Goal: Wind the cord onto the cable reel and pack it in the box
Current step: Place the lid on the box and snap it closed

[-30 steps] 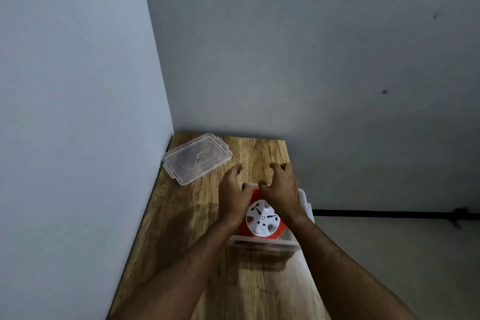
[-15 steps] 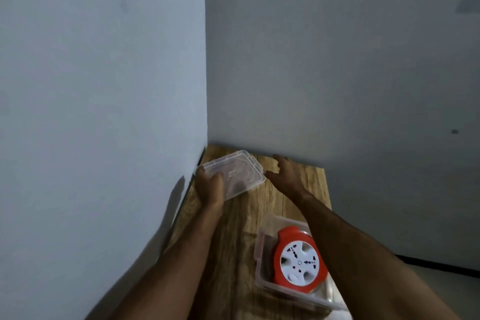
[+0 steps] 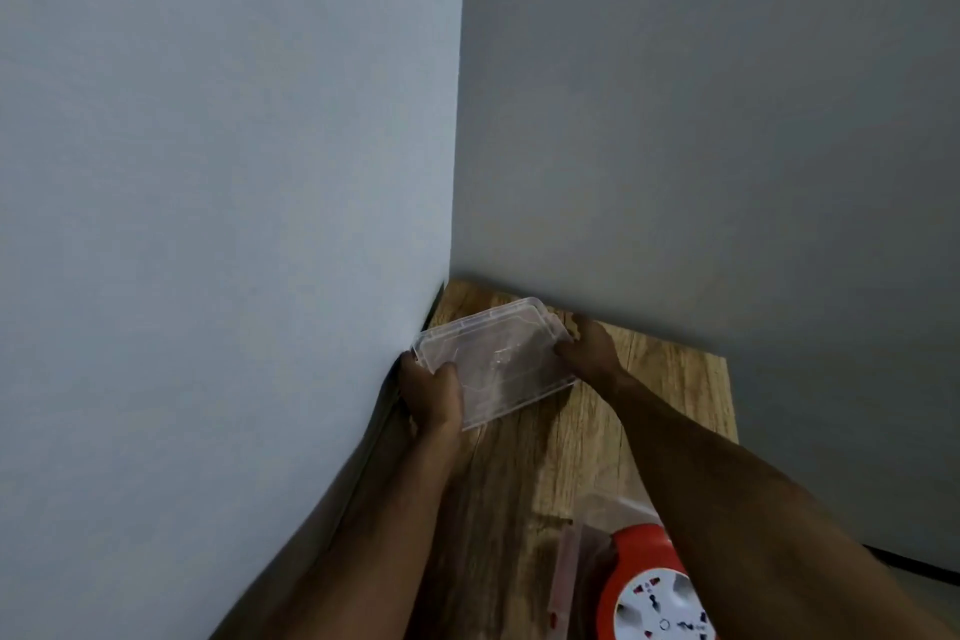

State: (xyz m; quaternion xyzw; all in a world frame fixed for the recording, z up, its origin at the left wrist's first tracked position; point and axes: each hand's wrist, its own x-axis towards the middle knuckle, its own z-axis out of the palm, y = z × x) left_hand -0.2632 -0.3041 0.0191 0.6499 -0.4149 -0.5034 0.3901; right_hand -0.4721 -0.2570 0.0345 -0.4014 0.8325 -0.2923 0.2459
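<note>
A clear plastic lid (image 3: 498, 359) is held at the far left corner of the wooden table (image 3: 670, 379), close to the wall. My left hand (image 3: 434, 392) grips its near left end, thumb on top. My right hand (image 3: 589, 348) grips its right end. The orange cable reel (image 3: 652, 592) with a white socket face lies in the clear plastic box (image 3: 571, 566) at the bottom right, partly hidden by my right forearm. No loose cord shows.
Two grey walls meet in a corner just behind the table. The table's right edge drops off to the floor, where a dark strip (image 3: 914, 568) runs along the wall base.
Both hands left the reel in the box and reached to the far corner. They now grip the lid at both ends; the view has swung left and closer.
</note>
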